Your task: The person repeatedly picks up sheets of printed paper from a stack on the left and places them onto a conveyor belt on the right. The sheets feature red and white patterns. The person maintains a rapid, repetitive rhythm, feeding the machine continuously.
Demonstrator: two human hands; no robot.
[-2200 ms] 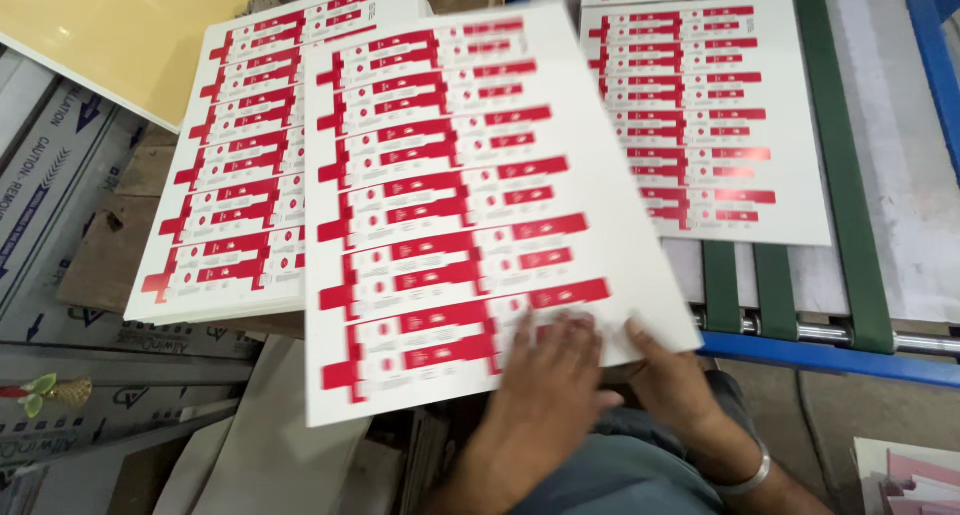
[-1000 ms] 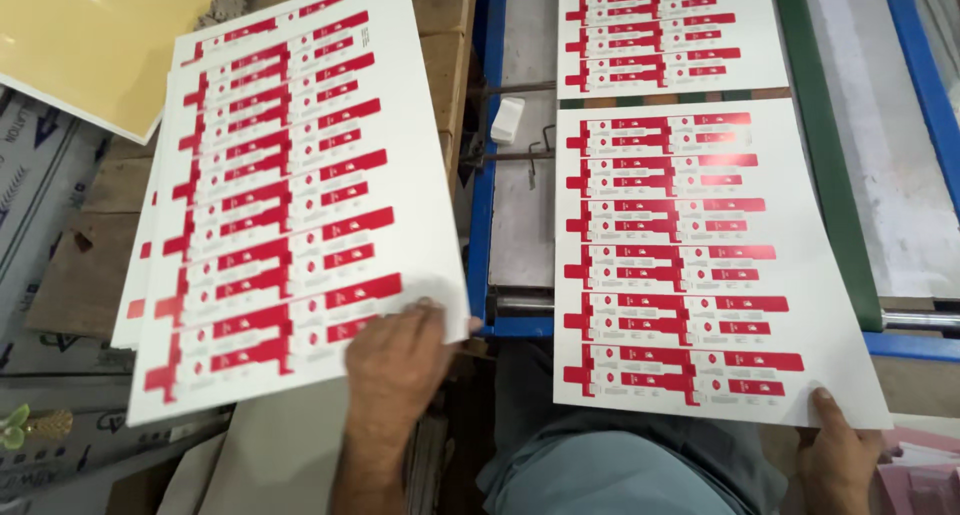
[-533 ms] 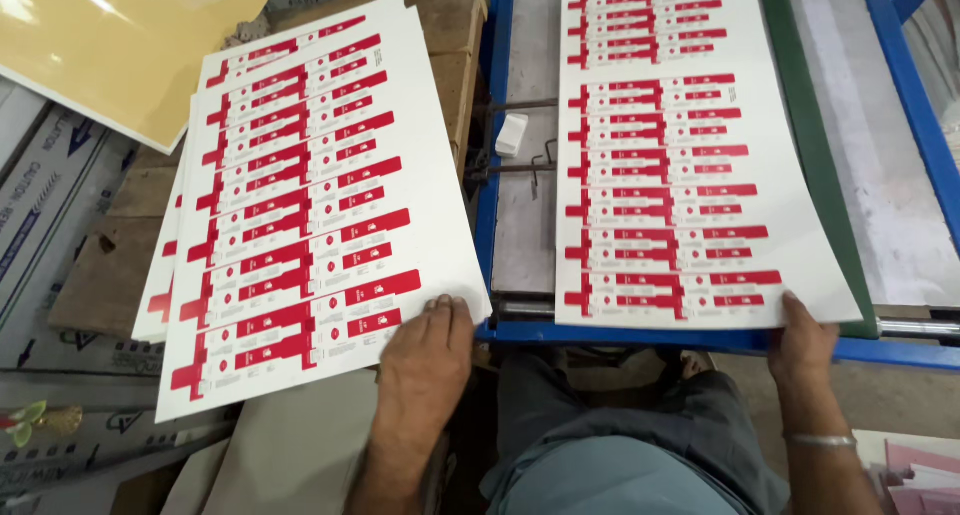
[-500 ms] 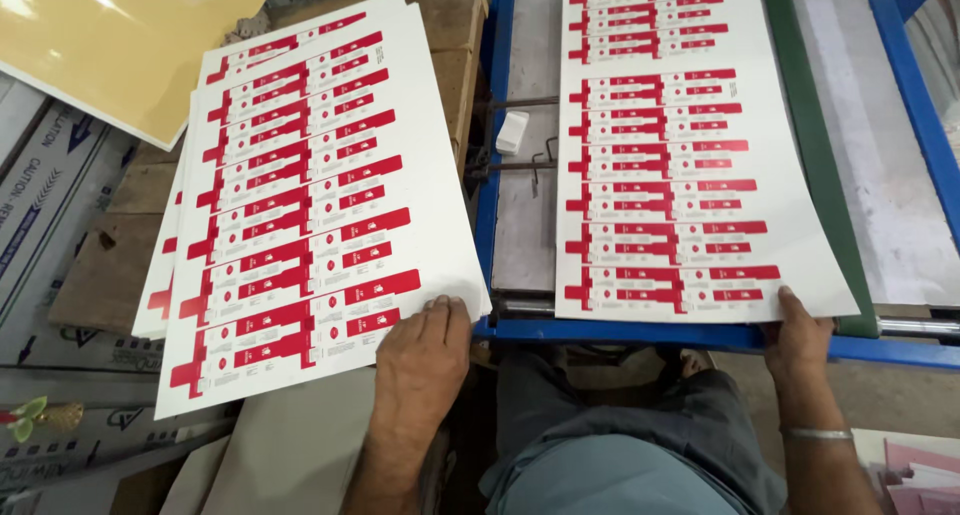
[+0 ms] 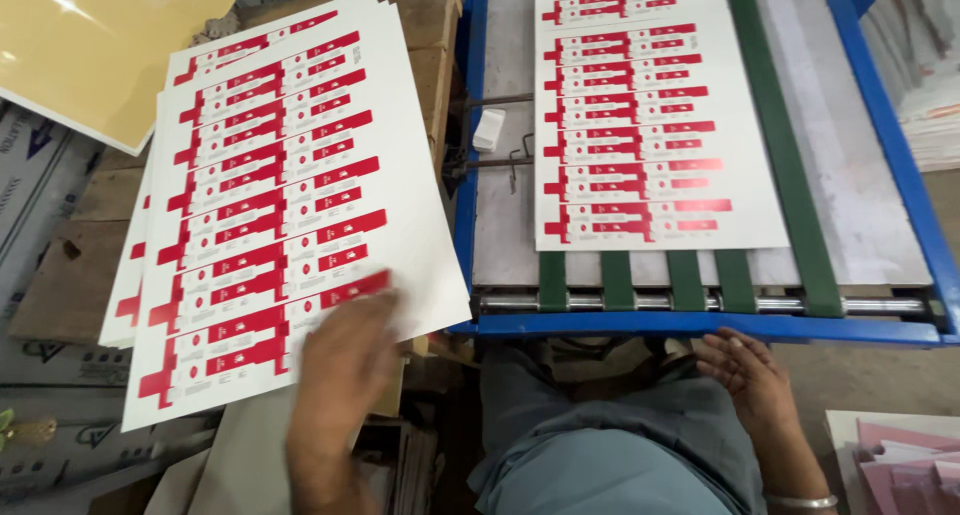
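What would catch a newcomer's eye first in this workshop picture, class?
First, the stack of white sheets printed with red rows, on the left, with the left hand lying on its near edge. Next, a matching sheet on the blue-framed table with green belts, right. The right hand rests empty below it.

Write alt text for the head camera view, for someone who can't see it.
A person's left hand rests on the near edge of a stack of white card sheets printed with red box patterns. Their empty right hand hangs over their lap below a blue-framed feed table with green belts, where another printed sheet lies.
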